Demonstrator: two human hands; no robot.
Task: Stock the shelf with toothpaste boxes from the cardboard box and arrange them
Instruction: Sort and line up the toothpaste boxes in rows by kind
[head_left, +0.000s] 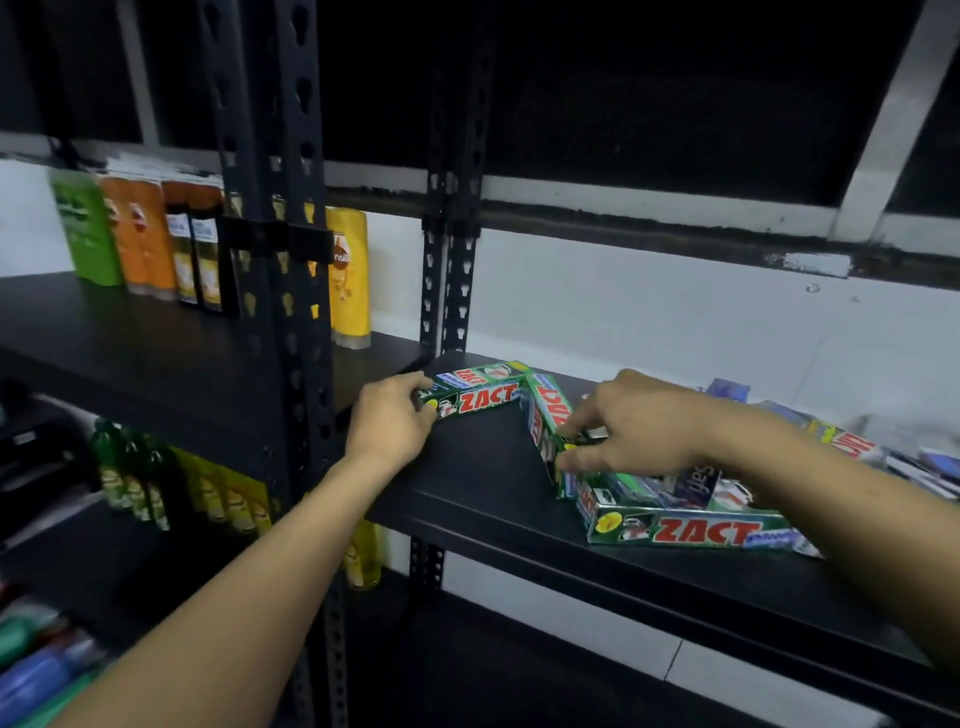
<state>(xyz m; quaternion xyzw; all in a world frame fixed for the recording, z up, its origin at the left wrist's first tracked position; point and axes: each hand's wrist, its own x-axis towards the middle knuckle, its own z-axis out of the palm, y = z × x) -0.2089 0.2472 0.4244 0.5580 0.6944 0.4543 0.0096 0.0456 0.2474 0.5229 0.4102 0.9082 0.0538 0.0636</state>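
Observation:
Green ZACT toothpaste boxes lie on a black shelf (483, 467). My left hand (389, 421) grips the left end of a pair of stacked boxes (480, 392) at the shelf's back left. With fingers pinched, my right hand (634, 426) holds the near end of another box (548, 421) that lies slanted toward me. A further ZACT box (696, 530) rests along the front edge under my right forearm, with more boxes (670, 491) piled behind it. The cardboard box is out of view.
Mixed boxes (852, 441) are scattered at the shelf's right. A slotted black upright (291, 260) stands left of my left hand. Shampoo pouches (348, 275) line the neighbouring shelf; green and yellow bottles (156, 483) fill the one below. A white wall backs the shelf.

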